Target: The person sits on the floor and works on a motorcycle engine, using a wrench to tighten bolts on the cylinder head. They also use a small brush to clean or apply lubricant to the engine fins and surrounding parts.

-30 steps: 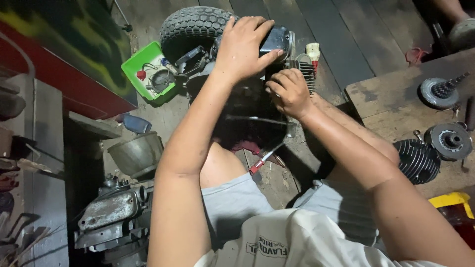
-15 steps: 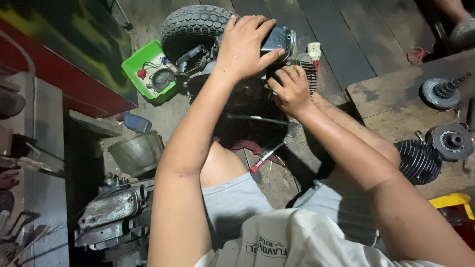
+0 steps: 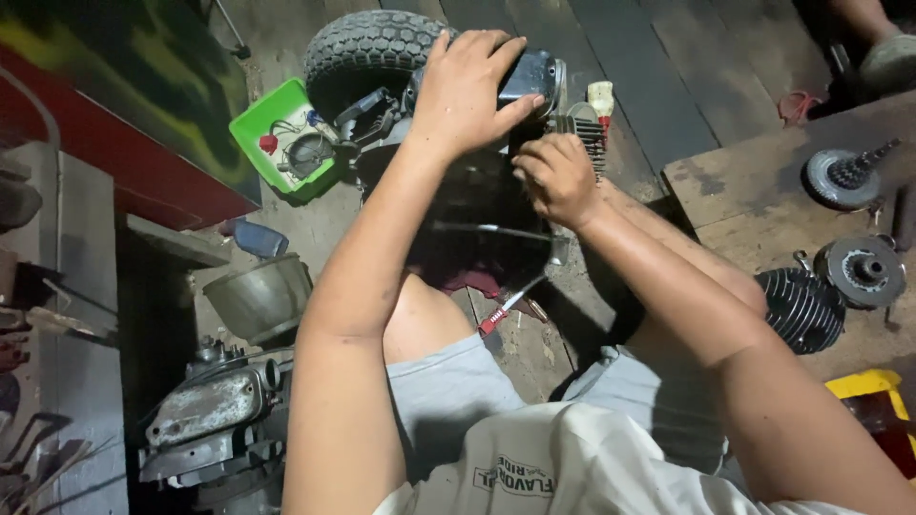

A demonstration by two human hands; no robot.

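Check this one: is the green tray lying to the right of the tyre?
No, the green tray lies left of the tyre, while the left hand rests on the engine.

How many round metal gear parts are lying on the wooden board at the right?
2: a toothed disc with a shaft near the board's far edge, and a round hub nearer the person. Others may be hidden beyond the frame.
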